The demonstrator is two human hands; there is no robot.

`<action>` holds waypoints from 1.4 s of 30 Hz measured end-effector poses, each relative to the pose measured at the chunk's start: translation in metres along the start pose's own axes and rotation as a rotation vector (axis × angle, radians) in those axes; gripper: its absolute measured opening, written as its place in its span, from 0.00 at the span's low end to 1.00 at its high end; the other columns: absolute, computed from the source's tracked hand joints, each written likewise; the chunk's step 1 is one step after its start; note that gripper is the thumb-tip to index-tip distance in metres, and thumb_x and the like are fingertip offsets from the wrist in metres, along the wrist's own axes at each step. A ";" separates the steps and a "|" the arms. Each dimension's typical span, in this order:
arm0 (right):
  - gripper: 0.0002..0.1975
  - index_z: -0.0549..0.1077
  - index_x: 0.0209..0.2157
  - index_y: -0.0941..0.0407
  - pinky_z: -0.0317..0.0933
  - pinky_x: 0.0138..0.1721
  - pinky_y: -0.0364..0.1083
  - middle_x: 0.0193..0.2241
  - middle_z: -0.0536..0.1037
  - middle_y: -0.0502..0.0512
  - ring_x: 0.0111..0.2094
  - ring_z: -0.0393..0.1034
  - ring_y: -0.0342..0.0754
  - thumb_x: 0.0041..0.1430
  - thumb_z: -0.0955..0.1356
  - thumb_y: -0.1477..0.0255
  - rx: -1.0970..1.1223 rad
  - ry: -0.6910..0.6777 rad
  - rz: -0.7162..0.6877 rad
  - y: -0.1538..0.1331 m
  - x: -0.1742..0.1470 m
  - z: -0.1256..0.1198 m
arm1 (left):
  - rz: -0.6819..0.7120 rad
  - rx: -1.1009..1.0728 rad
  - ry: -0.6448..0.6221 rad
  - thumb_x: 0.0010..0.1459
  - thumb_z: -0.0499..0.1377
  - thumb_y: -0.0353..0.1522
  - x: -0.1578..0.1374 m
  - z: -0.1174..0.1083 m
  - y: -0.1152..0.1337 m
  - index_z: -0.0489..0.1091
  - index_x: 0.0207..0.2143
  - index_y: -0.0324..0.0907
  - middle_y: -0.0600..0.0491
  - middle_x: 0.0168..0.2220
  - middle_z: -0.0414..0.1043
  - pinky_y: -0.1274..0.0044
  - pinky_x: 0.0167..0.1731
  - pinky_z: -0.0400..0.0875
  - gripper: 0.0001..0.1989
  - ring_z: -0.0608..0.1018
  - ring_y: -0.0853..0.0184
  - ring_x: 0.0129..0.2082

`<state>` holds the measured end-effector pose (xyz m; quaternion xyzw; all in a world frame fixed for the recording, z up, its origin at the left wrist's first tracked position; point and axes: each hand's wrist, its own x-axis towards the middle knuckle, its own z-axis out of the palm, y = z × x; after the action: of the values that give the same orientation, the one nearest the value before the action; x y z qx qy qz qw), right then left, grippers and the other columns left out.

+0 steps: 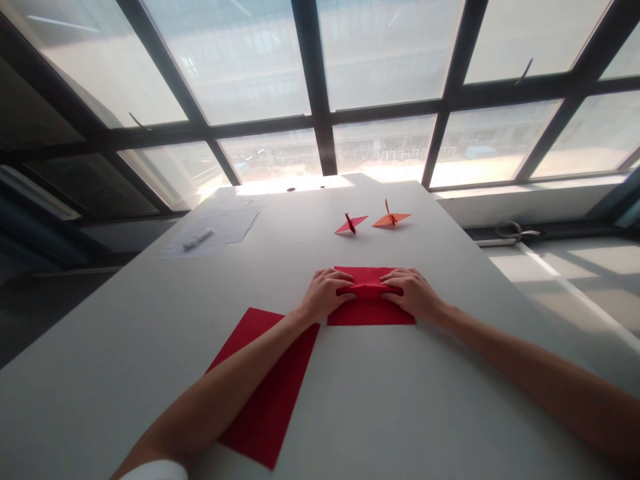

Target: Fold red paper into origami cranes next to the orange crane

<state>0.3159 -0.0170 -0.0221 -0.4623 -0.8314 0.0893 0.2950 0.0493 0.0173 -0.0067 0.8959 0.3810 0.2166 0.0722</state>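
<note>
A sheet of red paper (371,312) lies on the white table in front of me, with a raised fold running across its middle. My left hand (325,291) pinches the left end of that fold between thumb and fingers. At the right end my right hand (411,291) grips the same fold in a like pinch. Beneath my left forearm rests a second, larger red sheet (280,387), flat and partly covered by the arm. Two folded paper cranes stand beyond my hands: a red crane (352,224) and, to its right, an orange crane (392,219).
White paper sheets (235,223) lie at the table's far left, with a small whitish tube-like object (198,239) on them. The white table (400,400) reaches toward large framed windows. A coiled cable (510,230) is on the right, beyond the table edge.
</note>
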 end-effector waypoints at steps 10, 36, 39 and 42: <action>0.05 0.79 0.34 0.53 0.63 0.45 0.50 0.33 0.82 0.54 0.38 0.74 0.51 0.62 0.69 0.70 0.029 -0.039 -0.070 -0.005 0.004 -0.007 | 0.003 -0.081 -0.011 0.64 0.57 0.41 -0.001 -0.004 0.017 0.79 0.42 0.50 0.54 0.40 0.81 0.73 0.43 0.71 0.11 0.81 0.63 0.39; 0.32 0.65 0.61 0.48 0.55 0.56 0.61 0.58 0.68 0.60 0.59 0.59 0.62 0.54 0.72 0.63 0.001 -0.283 0.084 0.013 0.015 -0.017 | -0.261 0.035 -0.150 0.49 0.67 0.49 0.003 -0.014 -0.026 0.64 0.61 0.50 0.44 0.52 0.68 0.56 0.53 0.62 0.38 0.68 0.47 0.53; 0.28 0.68 0.59 0.47 0.55 0.57 0.59 0.56 0.69 0.59 0.58 0.60 0.60 0.56 0.71 0.69 -0.027 -0.250 0.052 0.007 0.014 -0.018 | -0.091 0.060 -0.153 0.56 0.64 0.45 0.001 -0.016 -0.022 0.63 0.61 0.56 0.47 0.64 0.56 0.54 0.59 0.55 0.31 0.59 0.47 0.63; 0.17 0.73 0.52 0.49 0.57 0.55 0.58 0.49 0.73 0.60 0.53 0.64 0.58 0.61 0.68 0.68 -0.092 -0.160 0.052 -0.003 0.010 -0.016 | 0.099 -0.016 -0.251 0.65 0.55 0.37 0.001 -0.013 -0.019 0.59 0.64 0.57 0.52 0.67 0.53 0.59 0.64 0.51 0.25 0.54 0.56 0.68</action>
<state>0.3192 -0.0119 -0.0038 -0.4882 -0.8432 0.0954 0.2039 0.0316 0.0312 -0.0004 0.9332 0.3224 0.1090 0.1155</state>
